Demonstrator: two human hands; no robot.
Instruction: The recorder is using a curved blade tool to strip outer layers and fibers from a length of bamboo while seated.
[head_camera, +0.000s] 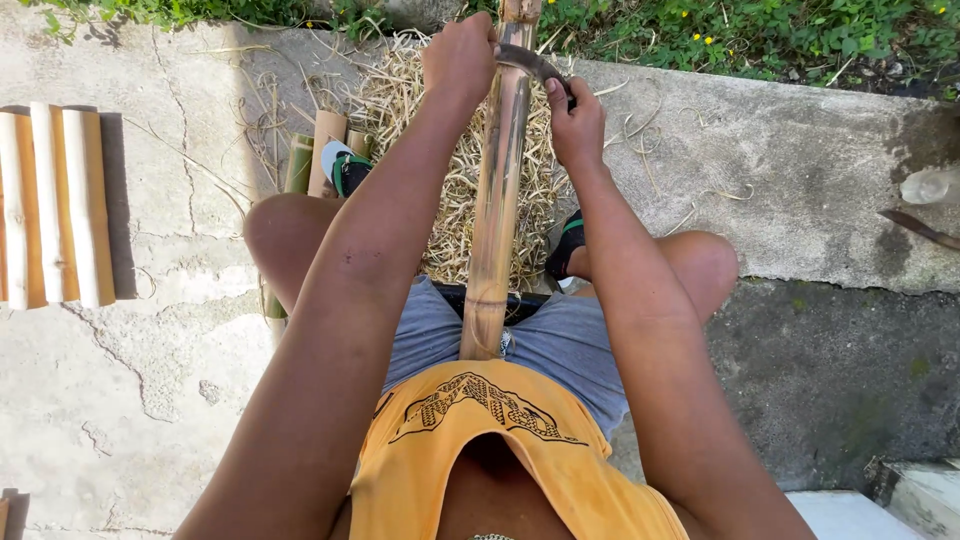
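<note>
Cracked concrete ground (150, 400) carries pale shavings (440, 150). Left hand (460, 55) and right hand (577, 125) each grip an end of a dark curved blade (530, 62) across the tan bamboo pole (495, 210) braced against the belly; a slip could cut a thigh.

- The bamboo pole (495, 200) is tan to golden yellow, with darker brown rings at its joints.
- The curved blade (530, 64) is dark grey-brown.
- The shavings (450, 190) are pale straw yellow.
- The split bamboo pieces (55, 205) alternate cream white and orange-tan stripes.
- The shirt (500, 450) is orange-yellow with a black line-drawn pattern.
- The shorts (570, 345) are grey-blue.
- The sandal (345, 165) is white and green with black straps.
- The concrete floor (160, 380) is pale grey and cracked, darker and mossy at right.
- The grass (760, 35) is green with small yellow flowers.
</note>
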